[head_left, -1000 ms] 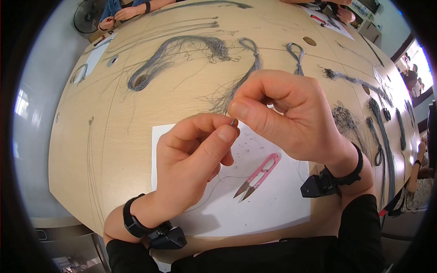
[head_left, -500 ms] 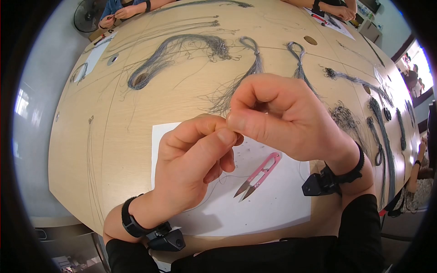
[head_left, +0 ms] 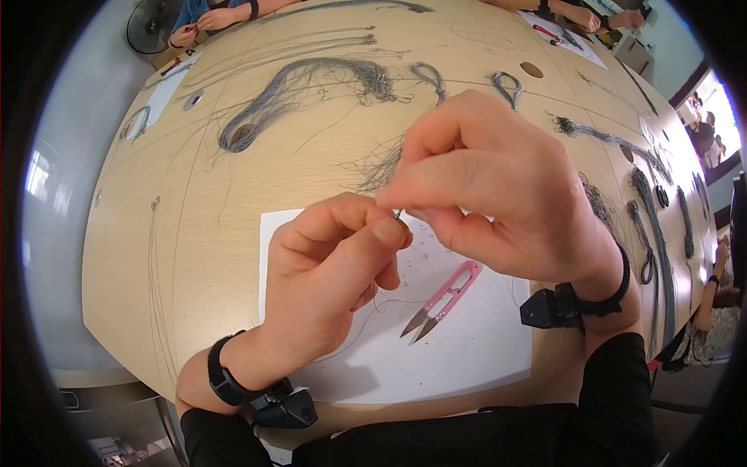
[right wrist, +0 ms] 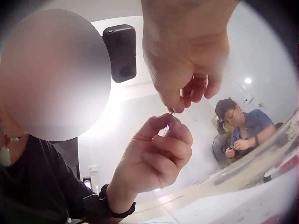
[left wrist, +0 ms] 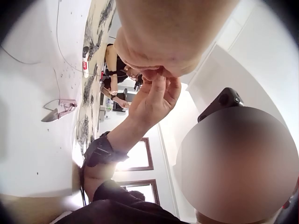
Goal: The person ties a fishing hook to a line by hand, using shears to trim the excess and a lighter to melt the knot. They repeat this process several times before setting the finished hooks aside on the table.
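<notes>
My left hand (head_left: 331, 272) pinches a thin, dark piece (head_left: 399, 215) between thumb and forefinger, above a white sheet of paper (head_left: 467, 373). Its short end sticks up past the thumb. From the upper right my right hand (head_left: 490, 187) meets it, fingers curled and fingertips pinching at that end. The right wrist view shows the dark piece (right wrist: 172, 112) bridging the two sets of fingertips; I cannot tell its kind. Below the left hand a fine grey thread (head_left: 354, 340) trails over the paper. Pink thread snips (head_left: 443, 303) lie there, blades toward me.
Dark specks (head_left: 420, 253) dot the paper. Beyond lie a long grey bundle of strands (head_left: 268, 101), looped bundles (head_left: 506, 89) and more dark bundles (head_left: 650, 233) at the right. Thin strands (head_left: 156, 265) lie at left. Other people's hands (head_left: 206, 27) work across the table.
My right hand has turned over and risen slightly, its fingertips now over the end of the dark piece. The left hand has stayed nearly still. At the far right, another person's arms have moved.
</notes>
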Demonstrator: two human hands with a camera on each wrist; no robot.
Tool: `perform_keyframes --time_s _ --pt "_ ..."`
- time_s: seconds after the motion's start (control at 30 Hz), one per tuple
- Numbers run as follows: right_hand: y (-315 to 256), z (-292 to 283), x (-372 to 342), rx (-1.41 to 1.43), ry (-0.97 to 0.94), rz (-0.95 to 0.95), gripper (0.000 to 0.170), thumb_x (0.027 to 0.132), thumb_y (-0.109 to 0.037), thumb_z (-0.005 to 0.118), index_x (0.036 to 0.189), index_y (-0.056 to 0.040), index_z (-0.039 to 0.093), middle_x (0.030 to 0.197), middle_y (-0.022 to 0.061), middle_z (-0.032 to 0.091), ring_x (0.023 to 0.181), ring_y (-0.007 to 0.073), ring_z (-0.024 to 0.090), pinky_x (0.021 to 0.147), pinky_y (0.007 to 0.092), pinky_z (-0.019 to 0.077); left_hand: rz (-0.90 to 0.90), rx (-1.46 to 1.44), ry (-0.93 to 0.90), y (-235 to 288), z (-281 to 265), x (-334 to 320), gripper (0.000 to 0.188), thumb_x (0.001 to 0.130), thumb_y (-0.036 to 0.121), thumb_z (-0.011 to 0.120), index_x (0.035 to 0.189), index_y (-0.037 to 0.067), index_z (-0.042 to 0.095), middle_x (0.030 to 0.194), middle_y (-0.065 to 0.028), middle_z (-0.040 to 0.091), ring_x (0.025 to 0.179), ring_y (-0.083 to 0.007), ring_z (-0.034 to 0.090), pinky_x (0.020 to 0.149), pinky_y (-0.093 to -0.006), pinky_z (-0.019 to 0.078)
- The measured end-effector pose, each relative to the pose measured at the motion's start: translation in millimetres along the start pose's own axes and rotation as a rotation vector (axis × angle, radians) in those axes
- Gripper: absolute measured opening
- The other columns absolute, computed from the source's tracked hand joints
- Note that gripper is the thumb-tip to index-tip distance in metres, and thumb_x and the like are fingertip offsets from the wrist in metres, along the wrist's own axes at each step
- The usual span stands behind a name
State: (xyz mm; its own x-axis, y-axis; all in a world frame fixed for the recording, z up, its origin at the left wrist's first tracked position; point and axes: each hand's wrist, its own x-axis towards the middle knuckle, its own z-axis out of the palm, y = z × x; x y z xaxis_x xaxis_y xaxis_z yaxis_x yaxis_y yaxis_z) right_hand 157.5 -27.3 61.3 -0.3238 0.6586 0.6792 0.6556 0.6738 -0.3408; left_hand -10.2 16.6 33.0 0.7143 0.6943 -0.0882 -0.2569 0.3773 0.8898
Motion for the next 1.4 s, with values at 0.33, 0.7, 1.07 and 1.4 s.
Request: perform_keyframes --time_s 0.33,0.7,1.07,1.4 --pt "-1.0 1.3 -1.7 -0.132 0.009 -0.073 0.027 0.053 0.010 0.057 0.075 -0.0047 0.057 0.074 0.0061 0.051 0.062 0.0188 0.049 0.050 0.0241 0.0396 0.025 0.073 0.016 -1.0 -1.1 1.4 0.006 0.075 0.009 0.054 0.079 0.004 0.056 0.065 -0.0004 0.055 0.053 -0.0043 0.048 0.040 -0.0146 0.0296" --pt "-8.3 -2.2 -3.1 0.323 -0.062 0.388 0.011 0.071 0.003 0.050 0.081 0.0028 0.053 0.075 0.0063 0.053 0.066 0.0084 0.048 0.058 0.0201 0.0389 0.150 0.051 -0.001 -5.5 -2.1 4.6 0.006 0.075 0.006 0.055 0.080 0.003 0.055 0.070 -0.0015 0.054 0.058 -0.0058 0.049 0.048 -0.0176 0.0391" --pt "-10.5 0.9 -2.9 0.545 -0.107 0.592 0.012 0.074 0.001 0.049 0.085 0.0035 0.053 0.075 0.0050 0.055 0.070 0.0077 0.050 0.063 0.0199 0.0410 0.202 0.021 -0.024 -6.8 -4.3 6.7 0.007 0.075 0.002 0.055 0.081 0.001 0.054 0.076 -0.0026 0.055 0.060 -0.0062 0.049 0.052 -0.0189 0.0423" --pt "-9.6 3.0 -1.9 0.600 -0.177 0.673 0.022 0.073 0.003 0.049 0.095 0.0040 0.047 0.084 0.0063 0.052 0.079 0.0102 0.051 0.068 0.0220 0.0416 0.235 0.052 -0.039 -5.9 -6.3 6.5 0.009 0.076 0.004 0.054 0.084 0.001 0.054 0.077 -0.0037 0.055 0.062 -0.0073 0.050 0.053 -0.0190 0.0420"
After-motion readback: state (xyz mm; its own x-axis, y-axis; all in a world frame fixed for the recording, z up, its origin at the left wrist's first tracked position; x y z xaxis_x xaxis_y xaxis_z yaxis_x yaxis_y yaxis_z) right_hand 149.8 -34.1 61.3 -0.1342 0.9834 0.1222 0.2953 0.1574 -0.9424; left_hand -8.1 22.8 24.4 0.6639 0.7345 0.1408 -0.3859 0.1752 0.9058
